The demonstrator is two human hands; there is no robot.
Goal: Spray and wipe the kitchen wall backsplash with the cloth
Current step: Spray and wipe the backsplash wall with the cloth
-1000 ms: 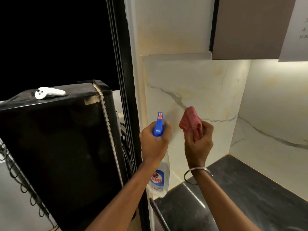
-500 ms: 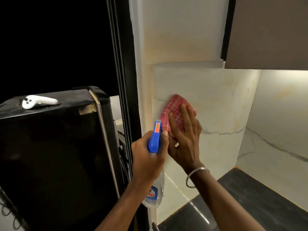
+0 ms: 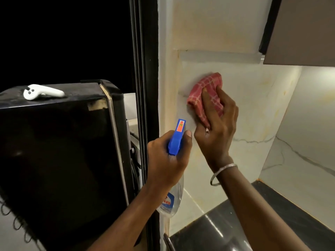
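1. Fingers [image 3: 205, 98] of my right hand [image 3: 217, 134] lie nearly straight, pressing the cloth [image 3: 203, 84] flat against the backsplash [image 3: 253, 105] — high up, near its left edge.
2. My left hand [image 3: 166, 165] is clenched round the spray bottle [image 3: 176, 136], nozzle aimed at the backsplash, just below the cloth.
3. Wiping is in hand, I judge — next calls for even pressure, swept rightward along the backsplash.

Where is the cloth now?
Head view, upper centre-right: the red checked cloth is pressed against the backsplash under the right hand, above the spray bottle.
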